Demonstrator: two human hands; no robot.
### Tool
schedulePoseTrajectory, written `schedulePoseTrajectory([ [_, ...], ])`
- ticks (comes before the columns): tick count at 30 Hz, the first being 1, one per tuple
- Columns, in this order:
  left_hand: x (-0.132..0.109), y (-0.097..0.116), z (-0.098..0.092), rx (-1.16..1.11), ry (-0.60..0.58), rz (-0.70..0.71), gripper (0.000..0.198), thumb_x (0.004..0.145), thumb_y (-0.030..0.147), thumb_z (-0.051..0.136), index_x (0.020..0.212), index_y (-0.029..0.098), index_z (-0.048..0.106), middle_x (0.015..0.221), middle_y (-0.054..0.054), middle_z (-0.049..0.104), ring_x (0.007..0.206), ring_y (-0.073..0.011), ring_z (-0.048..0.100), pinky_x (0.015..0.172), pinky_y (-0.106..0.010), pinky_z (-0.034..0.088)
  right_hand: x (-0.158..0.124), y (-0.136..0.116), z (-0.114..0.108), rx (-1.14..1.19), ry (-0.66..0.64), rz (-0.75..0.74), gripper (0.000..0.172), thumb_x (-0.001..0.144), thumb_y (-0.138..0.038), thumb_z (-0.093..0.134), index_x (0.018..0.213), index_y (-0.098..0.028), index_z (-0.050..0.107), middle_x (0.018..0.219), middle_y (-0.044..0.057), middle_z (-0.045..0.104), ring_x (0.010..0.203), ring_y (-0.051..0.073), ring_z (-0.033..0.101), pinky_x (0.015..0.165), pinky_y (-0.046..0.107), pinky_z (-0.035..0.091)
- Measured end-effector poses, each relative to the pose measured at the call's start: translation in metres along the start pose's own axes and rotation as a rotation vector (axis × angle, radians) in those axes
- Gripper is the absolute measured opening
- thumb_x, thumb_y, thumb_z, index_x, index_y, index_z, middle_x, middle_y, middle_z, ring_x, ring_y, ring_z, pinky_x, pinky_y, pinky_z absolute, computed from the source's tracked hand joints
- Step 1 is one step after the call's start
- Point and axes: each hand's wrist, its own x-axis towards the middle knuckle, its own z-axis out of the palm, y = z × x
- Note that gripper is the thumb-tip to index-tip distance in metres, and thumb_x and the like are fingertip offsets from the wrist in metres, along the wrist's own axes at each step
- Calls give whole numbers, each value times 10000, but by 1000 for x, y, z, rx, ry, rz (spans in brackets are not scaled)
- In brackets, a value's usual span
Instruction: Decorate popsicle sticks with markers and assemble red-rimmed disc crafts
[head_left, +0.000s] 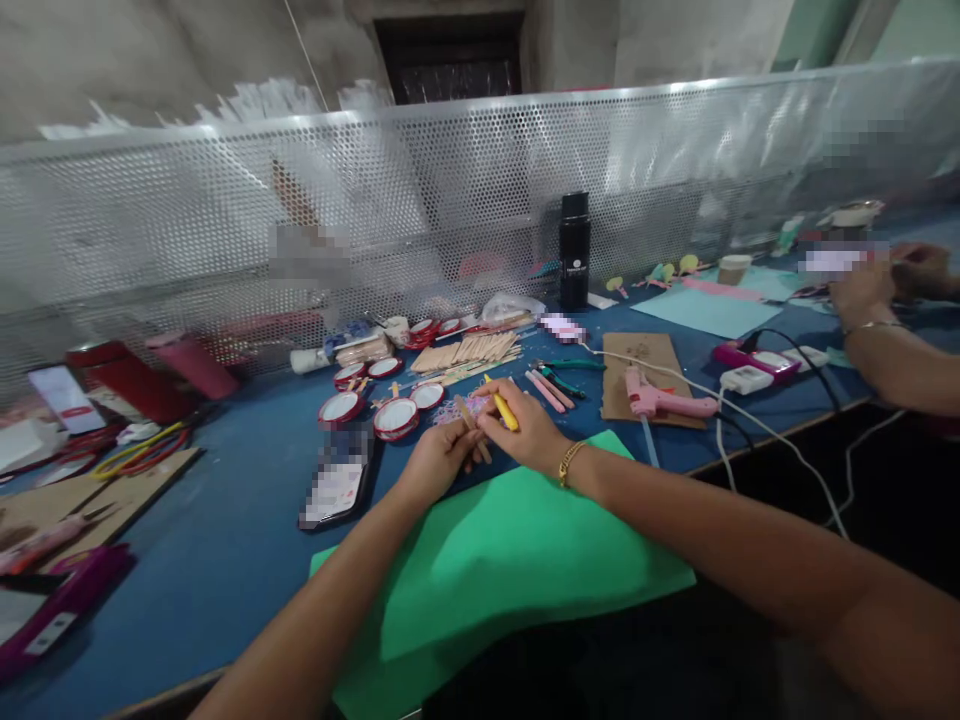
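Observation:
Between the fingers of my left hand [439, 458] is a flat wooden craft stick [466, 412], held over the near edge of the blue table. My right hand [529, 428], with a gold bracelet at the wrist, grips a slim yellow pen-like tool [505, 408] close against the stick. Whether its tip touches the wood I cannot tell. Beneath my forearms spreads a green sheet [517, 550]. Just beyond my hands lie small pink and purple bits [448, 410], a pile of craft sticks [472, 352] and pink sticks [550, 391].
Red-rimmed round tins [396, 418] and a phone [341, 480] lie to the left. Right of my hands are green-handled pliers [559, 378] and a pink glue gun [664, 400] on cardboard [619, 350], with white cables. A black flask [574, 255] stands behind. Another person's hands [862, 290] work at far right.

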Motion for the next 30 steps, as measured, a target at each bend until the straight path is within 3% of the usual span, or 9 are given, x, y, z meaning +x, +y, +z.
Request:
schedulePoseTrajectory([
  [2, 2, -2, -1, 7, 13, 7, 416, 865, 548, 607, 688, 173, 642, 639, -17, 661, 480, -101, 514, 473, -224, 414, 3, -1, -3, 17, 61, 3, 211, 922, -305, 534, 1100, -219, 608, 821, 2, 673, 746, 175, 644, 750, 317, 521],
  [6, 3, -3, -1, 2, 9, 11, 412, 849, 552, 625, 716, 164, 662, 636, -20, 664, 480, -107, 517, 468, -229, 411, 14, -7, -11, 70, 162, 8, 332, 996, -394, 404, 1144, -202, 631, 834, 26, 685, 791, 181, 657, 762, 320, 526],
  [15, 12, 0, -6, 31, -56, -69, 349, 925, 441, 624, 761, 136, 665, 679, -25, 675, 535, -119, 579, 528, -253, 484, 6, -11, 0, 218, 238, 114, 178, 788, -307, 587, 909, -192, 650, 864, 11, 692, 801, 166, 641, 746, 291, 520],
  [19, 18, 0, -4, 96, -47, -109, 308, 958, 362, 632, 1183, 151, 643, 1142, -86, 683, 935, -208, 683, 801, -402, 592, 6, 1, 4, 206, 290, 161, 131, 789, -316, 542, 806, -194, 588, 759, -3, 637, 717, 154, 596, 664, 274, 493],
  [22, 17, -3, 3, 122, 18, -96, 381, 957, 359, 633, 1289, 175, 598, 1292, -106, 628, 1077, -253, 655, 892, -467, 575, 8, 6, 1, 198, 308, 166, 88, 775, -286, 535, 816, -208, 540, 734, -20, 610, 673, 146, 586, 625, 265, 475],
  [24, 16, -5, 6, 129, 51, -74, 334, 958, 363, 631, 1224, 160, 627, 1201, -93, 663, 997, -226, 671, 845, -431, 582, 8, 7, -1, 189, 298, 144, 83, 765, -278, 557, 813, -214, 536, 729, -27, 604, 668, 146, 588, 626, 265, 473],
  [26, 15, -6, 8, 122, 70, -45, 253, 950, 374, 631, 1048, 146, 675, 941, -47, 695, 804, -175, 660, 722, -336, 563, 6, 6, -1, 172, 274, 120, 82, 769, -291, 584, 795, -218, 556, 718, -29, 608, 675, 149, 596, 642, 270, 477],
  [28, 14, -5, 8, 100, 86, -14, 247, 919, 395, 642, 865, 156, 673, 675, 10, 620, 604, -136, 568, 575, -257, 471, 4, 3, -1, 151, 248, 103, 88, 780, -306, 599, 782, -222, 575, 708, -32, 620, 678, 150, 604, 651, 271, 480],
  [30, 14, -3, 8, 71, 101, 10, 261, 874, 416, 664, 787, 171, 652, 567, 36, 553, 501, -118, 473, 493, -239, 370, 3, 0, 0, 129, 232, 93, 93, 793, -311, 597, 767, -225, 576, 703, -34, 630, 672, 147, 604, 649, 268, 477],
])
